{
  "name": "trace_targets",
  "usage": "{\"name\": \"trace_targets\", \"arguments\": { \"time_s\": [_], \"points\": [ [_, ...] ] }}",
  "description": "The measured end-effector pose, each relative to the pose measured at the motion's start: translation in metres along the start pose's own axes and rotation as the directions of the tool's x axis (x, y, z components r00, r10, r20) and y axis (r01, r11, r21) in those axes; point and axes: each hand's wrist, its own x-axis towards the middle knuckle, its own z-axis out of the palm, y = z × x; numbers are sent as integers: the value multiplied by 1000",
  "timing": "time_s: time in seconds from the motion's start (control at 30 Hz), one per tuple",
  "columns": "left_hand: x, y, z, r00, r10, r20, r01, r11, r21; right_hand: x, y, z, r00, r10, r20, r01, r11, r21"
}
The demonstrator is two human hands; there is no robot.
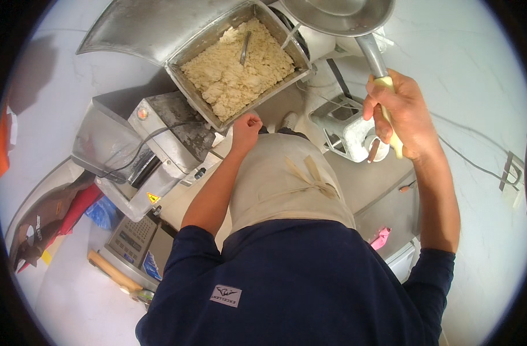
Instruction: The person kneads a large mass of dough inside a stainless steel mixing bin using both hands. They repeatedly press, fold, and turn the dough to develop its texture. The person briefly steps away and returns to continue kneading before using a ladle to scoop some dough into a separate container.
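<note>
My right hand (399, 112) grips the pale yellow handle of a steel long-handled pan (345, 17), raised at the upper right. The top edge of the view cuts the pan's bowl off; the part that shows looks bare. My left hand (246, 129), fingers curled with nothing visible in them, is at the near rim of a steel mixer tub (192, 97); whether it touches the rim I cannot tell. Crumbly pale dough (246, 73) lies in the tub, and a metal mixing bar (245, 47) sticks up out of it. The tub's curved lid (129, 30) stands open.
A steel dough-rolling machine (164, 134) with a black cable stands left of the tub. Below it sits a counter scale (131, 238) beside a wooden stick (114, 270). A dusty white stand (350, 134) is near my right side. A pink cloth (381, 238) lies lower right.
</note>
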Motion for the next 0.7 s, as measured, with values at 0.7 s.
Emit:
{"name": "trace_targets", "arguments": {
  "time_s": [0.7],
  "points": [
    [-34,9,56,986,159,56,-168,944,284,-73,184,-72,996,-18,90,-35,834,551]
  ]
}}
